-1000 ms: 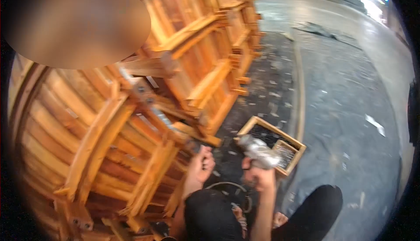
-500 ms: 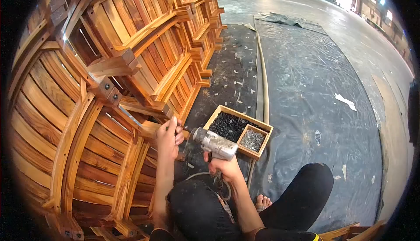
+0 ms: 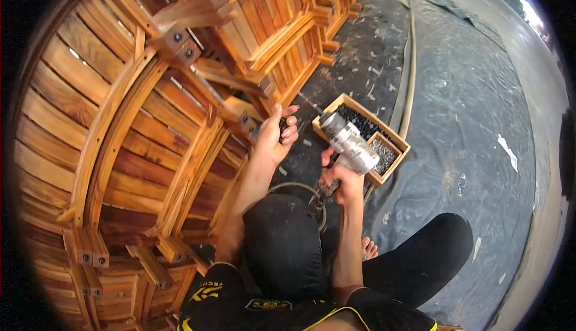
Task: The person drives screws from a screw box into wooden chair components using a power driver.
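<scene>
From where I stand, the right hand (image 3: 347, 181) is wrapped firmly round the handle of a power driver (image 3: 354, 148), presumably so a finger can work the trigger while the long bit (image 3: 310, 102) points up and away from the palm. The left hand (image 3: 277, 138) is half curled, apparently closed loosely on a small dark piece (image 3: 282, 126), though the fingers hide most of it. Just beyond the driver sits a wooden tray (image 3: 405, 147) of black pieces (image 3: 351, 115), likely kept there for easy reach. The slatted wooden frame (image 3: 120, 139) rises beside the left hand. Half a second ago the driver's nose pointed at the left fingers; now its bit aims up past them, plainly exposed.
</scene>
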Tool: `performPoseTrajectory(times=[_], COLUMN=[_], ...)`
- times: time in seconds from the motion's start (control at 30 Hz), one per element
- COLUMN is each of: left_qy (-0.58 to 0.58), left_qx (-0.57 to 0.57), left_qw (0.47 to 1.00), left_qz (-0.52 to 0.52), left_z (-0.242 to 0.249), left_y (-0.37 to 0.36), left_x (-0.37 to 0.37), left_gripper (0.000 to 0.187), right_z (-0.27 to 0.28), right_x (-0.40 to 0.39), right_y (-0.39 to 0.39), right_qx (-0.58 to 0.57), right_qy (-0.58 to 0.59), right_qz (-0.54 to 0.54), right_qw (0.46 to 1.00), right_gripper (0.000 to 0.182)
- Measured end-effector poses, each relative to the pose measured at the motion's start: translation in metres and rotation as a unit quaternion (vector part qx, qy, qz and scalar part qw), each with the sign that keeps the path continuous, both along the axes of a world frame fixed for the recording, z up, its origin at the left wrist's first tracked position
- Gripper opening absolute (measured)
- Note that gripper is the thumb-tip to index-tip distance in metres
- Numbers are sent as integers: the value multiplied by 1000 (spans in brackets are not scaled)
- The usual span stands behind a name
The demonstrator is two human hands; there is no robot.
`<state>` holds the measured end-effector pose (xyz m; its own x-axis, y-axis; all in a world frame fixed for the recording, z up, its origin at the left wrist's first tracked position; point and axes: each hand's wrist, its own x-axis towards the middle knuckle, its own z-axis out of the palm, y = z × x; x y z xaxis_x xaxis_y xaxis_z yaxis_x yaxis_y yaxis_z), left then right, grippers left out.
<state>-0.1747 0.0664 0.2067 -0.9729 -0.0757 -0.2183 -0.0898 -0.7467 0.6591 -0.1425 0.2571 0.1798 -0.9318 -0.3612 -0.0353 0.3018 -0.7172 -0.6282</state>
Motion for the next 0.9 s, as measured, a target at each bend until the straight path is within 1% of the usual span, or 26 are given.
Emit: performPoseTrajectory(times=[0.07, 0.1, 0.13, 0.2, 0.23, 0.33, 0.37, 0.4, 0.47, 0.5, 0.6, 0.73, 0.83, 0.9], left_qy=[-44, -46, -40, -38, -37, -61, -66, -67, -43, -44, -44, -32, -42, -32], left_qx=[13, 13, 33, 46, 33, 4, -20, -25, -72, -96, -128, -129, -162, -166], left_qw=[998, 998, 998, 998, 998, 996, 995, 995, 996, 994, 991, 991, 986, 986], left_qz=[50, 40, 36, 32, 34, 62, 73, 76, 19, 9, 2, -1, 17, 17], left_z=[-16, -17, -20, -21, -22, -12, -10, -9, -8, -6, -1, 14, 31, 32], left_y=[-11, -18, -23, -33, -35, -34, -31, -35, -39, -39, -39, -37, -27, -24], left_x=[3, 5, 7, 9, 10, 14, 14, 14, 15, 15, 14, 8, 7, 4], left_gripper=[35, 30, 28, 29, 24, 22, 22, 22, 28, 30, 32, 34, 37, 37], right_z=[-3, -1, -3, -2, -3, -4, -2, -2, -3, 0, 1, 2, 4, 4], right_x=[0, 0, -1, 0, 0, 1, 1, 2, 3, 3, 4, 4, 5, 6], right_y=[3, 4, 3, 2, 1, -4, -5, -6, -9, -9, -10, -9, -9, -8], right_qx=[-29, -21, -16, 7, 7, -7, 14, 10, 7, 46, 50, 57, 54, 54], right_qy=[11, 6, 16, 16, 23, 23, 24, 23, 19, 23, 34, 38, 41, 40], right_qz=[17, 18, 15, 20, 24, 37, 40, 42, 50, 61, 53, 54, 44, 51], right_qw=[999, 1000, 1000, 1000, 999, 999, 999, 999, 999, 997, 997, 996, 997, 996], right_gripper=[39, 39, 40, 39, 38, 37, 36, 36, 36, 38, 38, 39, 37, 34])
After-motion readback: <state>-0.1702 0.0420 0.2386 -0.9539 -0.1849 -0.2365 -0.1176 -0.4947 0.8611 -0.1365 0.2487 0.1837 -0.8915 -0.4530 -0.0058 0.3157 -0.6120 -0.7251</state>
